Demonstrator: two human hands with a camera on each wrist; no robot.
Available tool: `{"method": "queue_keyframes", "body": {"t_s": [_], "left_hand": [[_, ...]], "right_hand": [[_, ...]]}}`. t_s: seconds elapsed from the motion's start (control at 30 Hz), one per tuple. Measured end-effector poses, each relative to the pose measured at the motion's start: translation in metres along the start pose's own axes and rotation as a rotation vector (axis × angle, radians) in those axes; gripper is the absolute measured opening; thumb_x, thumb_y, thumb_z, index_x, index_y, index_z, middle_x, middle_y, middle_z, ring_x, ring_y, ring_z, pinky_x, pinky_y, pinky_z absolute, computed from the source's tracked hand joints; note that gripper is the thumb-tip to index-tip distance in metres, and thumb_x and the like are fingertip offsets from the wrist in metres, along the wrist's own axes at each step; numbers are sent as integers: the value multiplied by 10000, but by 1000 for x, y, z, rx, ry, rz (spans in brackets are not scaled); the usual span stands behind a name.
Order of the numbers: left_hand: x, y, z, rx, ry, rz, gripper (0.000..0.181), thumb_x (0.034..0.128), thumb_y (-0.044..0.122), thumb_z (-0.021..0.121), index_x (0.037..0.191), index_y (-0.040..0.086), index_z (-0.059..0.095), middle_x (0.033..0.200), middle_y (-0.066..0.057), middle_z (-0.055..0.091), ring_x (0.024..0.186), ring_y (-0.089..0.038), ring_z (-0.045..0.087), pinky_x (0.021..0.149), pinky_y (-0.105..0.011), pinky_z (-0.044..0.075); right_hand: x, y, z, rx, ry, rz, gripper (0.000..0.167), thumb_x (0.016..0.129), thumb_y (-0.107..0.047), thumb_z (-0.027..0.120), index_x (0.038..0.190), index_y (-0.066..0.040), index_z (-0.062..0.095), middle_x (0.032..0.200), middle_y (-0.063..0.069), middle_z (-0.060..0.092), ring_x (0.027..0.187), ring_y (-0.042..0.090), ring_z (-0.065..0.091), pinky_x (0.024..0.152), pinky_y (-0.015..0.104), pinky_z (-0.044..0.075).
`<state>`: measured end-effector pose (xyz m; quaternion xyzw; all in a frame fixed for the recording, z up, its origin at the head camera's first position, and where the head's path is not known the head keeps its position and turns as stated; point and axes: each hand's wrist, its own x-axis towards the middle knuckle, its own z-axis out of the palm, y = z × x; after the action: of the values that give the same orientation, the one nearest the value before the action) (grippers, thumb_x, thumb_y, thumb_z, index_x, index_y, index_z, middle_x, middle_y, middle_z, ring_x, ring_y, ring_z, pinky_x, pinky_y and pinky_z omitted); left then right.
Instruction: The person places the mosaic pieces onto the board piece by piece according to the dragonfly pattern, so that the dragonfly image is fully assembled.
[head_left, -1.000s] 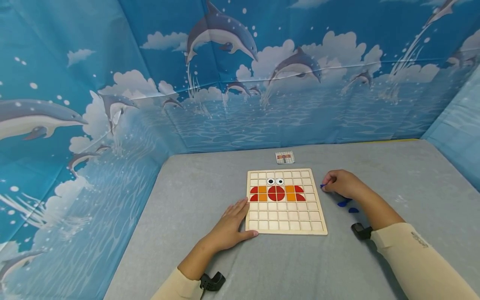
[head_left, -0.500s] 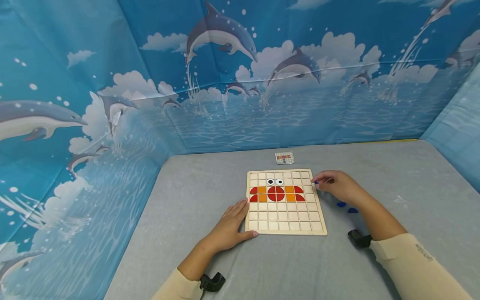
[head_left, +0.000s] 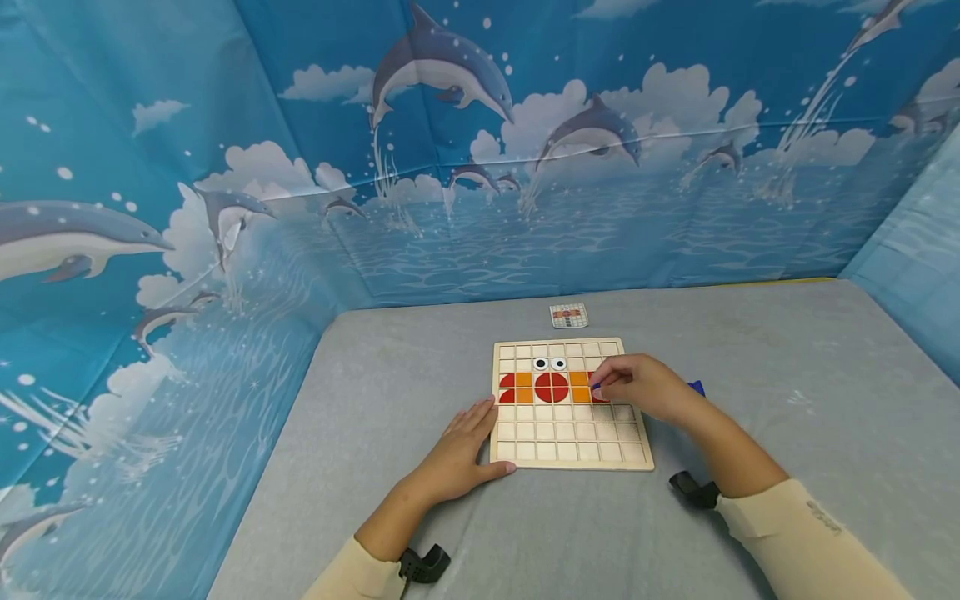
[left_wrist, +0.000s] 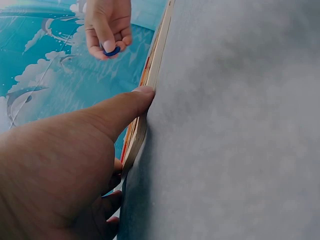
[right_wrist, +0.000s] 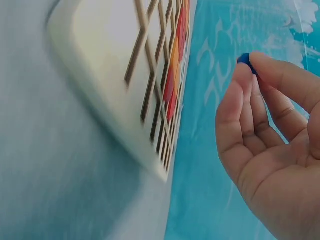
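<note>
A wooden grid board (head_left: 567, 431) lies on the grey cloth. Red quarter-circle pieces, forming a circle (head_left: 552, 387) in the middle, and orange pieces (head_left: 523, 387) fill two rows. Two round eye pieces (head_left: 549, 364) sit above them. My left hand (head_left: 457, 462) rests at the board's near left corner, fingers along the left side and thumb against the near edge. My right hand (head_left: 648, 390) pinches a small blue puzzle piece (right_wrist: 245, 60) between thumb and fingertips. It hovers over the right end of the coloured rows, covering part of the red pieces there.
A small pattern card (head_left: 569, 315) lies behind the board. Another blue piece (head_left: 697, 387) shows on the cloth beyond my right forearm, partly hidden. A dolphin-printed curtain (head_left: 480, 242) stands along the back and left sides.
My right hand has carried the blue puzzle piece left, from beside the board to above its right part. The forearm now hides loose blue pieces. My left hand has stayed put.
</note>
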<state>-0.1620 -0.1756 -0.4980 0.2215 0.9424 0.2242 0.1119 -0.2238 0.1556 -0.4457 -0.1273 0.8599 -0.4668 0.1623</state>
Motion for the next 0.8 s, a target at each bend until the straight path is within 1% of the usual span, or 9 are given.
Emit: {"method": "queue_keyframes", "body": {"t_s": [0.23,0.3,0.43,0.57,0.67,0.8], "left_hand": [[1,0,0,-1,-6,-9,948,912,541,692,1614,92,240,1714,-7,157,1593,-190,142,1302,-461,146],[1,0,0,-3,-7,-10,946,912,542,691,1612,88,245,1714,-10,160,1593,-192,145,1301,-463,148],[1,0,0,-5,-11,-14,947,912,553,686,1613,94,245,1714,-2,158,1593,-189,145,1301,-464,147],[1,0,0,-4,-11,-15,947,911,561,683,1613,99,247,1714,3,158,1592,-188,147,1301,-468,149],[1,-1,0,-1,-9,-8,945,914,562,679,1614,98,245,1714,-1,158,1592,-190,147,1300,-470,150],[2,-2,0,-3,-10,2,942,920,558,674,1616,99,235,1715,-4,150,1593,-191,140,1301,-467,144]], "right_hand": [[3,-13,17,12,-13,-74,139,945,-106,682,1059,-37,723,984,89,697,855,187,636,786,344,574],[5,-15,23,18,-21,-82,140,941,-100,683,1060,-39,727,983,86,705,848,188,637,782,344,572],[12,-19,33,23,-32,-65,127,944,-85,671,1053,-58,731,971,68,710,849,197,646,790,338,586],[17,-23,43,-1,-20,-58,96,935,-88,691,1021,-86,734,908,53,696,808,183,625,735,298,567],[20,-26,49,-35,-15,-72,88,917,-73,698,998,-80,730,881,43,692,765,160,592,678,271,515],[23,-28,54,-33,-29,-73,92,909,-35,672,986,-55,718,895,56,701,765,170,593,673,269,505]]}}
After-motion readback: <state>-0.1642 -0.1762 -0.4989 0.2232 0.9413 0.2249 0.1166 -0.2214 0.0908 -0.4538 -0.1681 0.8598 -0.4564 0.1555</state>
